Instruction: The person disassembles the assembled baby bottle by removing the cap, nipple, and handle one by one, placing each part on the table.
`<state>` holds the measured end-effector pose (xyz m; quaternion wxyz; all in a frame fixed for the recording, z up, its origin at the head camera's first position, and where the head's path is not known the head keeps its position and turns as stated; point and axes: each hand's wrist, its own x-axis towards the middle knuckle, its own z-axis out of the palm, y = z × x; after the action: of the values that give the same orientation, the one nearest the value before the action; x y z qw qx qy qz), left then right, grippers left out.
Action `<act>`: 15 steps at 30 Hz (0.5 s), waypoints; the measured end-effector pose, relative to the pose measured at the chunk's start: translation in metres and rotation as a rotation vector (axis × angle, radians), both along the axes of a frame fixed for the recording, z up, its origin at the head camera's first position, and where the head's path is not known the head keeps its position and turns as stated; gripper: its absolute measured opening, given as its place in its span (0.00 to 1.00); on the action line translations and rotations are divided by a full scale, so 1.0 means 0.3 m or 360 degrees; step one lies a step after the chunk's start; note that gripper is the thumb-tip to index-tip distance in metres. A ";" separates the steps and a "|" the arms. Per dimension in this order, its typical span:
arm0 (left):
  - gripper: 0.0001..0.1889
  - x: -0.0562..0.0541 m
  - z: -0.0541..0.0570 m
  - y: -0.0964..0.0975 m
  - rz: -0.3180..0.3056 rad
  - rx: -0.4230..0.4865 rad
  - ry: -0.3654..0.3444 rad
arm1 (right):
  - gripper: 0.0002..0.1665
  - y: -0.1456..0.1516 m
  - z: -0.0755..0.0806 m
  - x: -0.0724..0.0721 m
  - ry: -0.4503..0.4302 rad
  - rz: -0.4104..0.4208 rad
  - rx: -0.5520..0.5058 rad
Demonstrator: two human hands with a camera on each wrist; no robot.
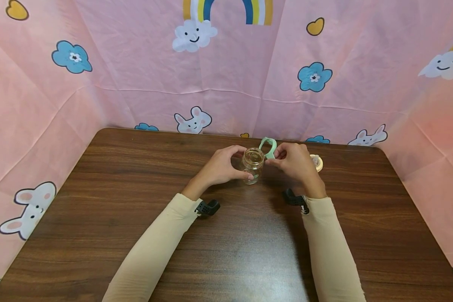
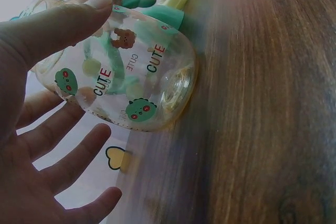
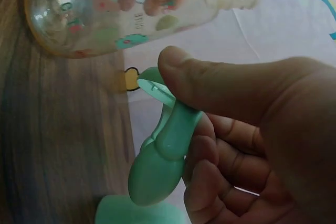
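A clear baby bottle point(image 1: 254, 164) with an open neck and printed "CUTE" lettering is upright in the head view. My left hand point(image 1: 224, 165) holds it between thumb and fingers; the left wrist view shows the thumb across its side and the other fingers spread. Just to the right, my right hand point(image 1: 296, 161) pinches a mint-green bottle handle point(image 3: 176, 132) between thumb and fingers. The handle's ring stands up beside the bottle neck. Whether the bottle's base touches the table cannot be told.
On the wooden table point(image 1: 249, 235), a teat in a cream collar point(image 1: 318, 163) lies right of my right hand. A green cap point(image 3: 131, 211) lies near that hand, concealed from the head view. Behind the table hangs a pink patterned cloth point(image 1: 234, 71).
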<state>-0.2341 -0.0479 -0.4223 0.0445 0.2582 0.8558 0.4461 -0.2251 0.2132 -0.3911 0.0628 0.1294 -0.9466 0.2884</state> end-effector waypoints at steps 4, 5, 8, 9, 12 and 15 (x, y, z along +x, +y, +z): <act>0.41 -0.001 0.000 -0.001 -0.0001 -0.0003 -0.0004 | 0.19 -0.011 -0.010 -0.004 -0.0003 -0.0010 0.0006; 0.41 -0.001 0.000 -0.001 -0.0001 -0.0005 -0.0006 | 0.18 -0.013 -0.011 -0.005 -0.0004 -0.0011 0.0007; 0.41 -0.001 0.000 -0.001 0.0001 -0.0008 -0.0014 | 0.18 -0.018 -0.016 -0.009 -0.0022 -0.0023 0.0014; 0.41 -0.002 0.000 -0.001 0.0002 -0.0008 -0.0015 | 0.17 -0.019 -0.018 -0.010 -0.0033 -0.0029 0.0019; 0.41 -0.002 -0.001 -0.001 0.0004 -0.0008 -0.0015 | 0.17 -0.021 -0.023 -0.012 -0.0056 -0.0045 0.0030; 0.41 -0.003 -0.001 -0.001 0.0005 -0.0010 -0.0015 | 0.16 -0.022 -0.027 -0.012 -0.0070 -0.0053 0.0035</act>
<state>-0.2350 -0.0484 -0.4226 0.0486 0.2547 0.8574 0.4445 -0.2288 0.2066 -0.3993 0.0454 0.1078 -0.9529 0.2798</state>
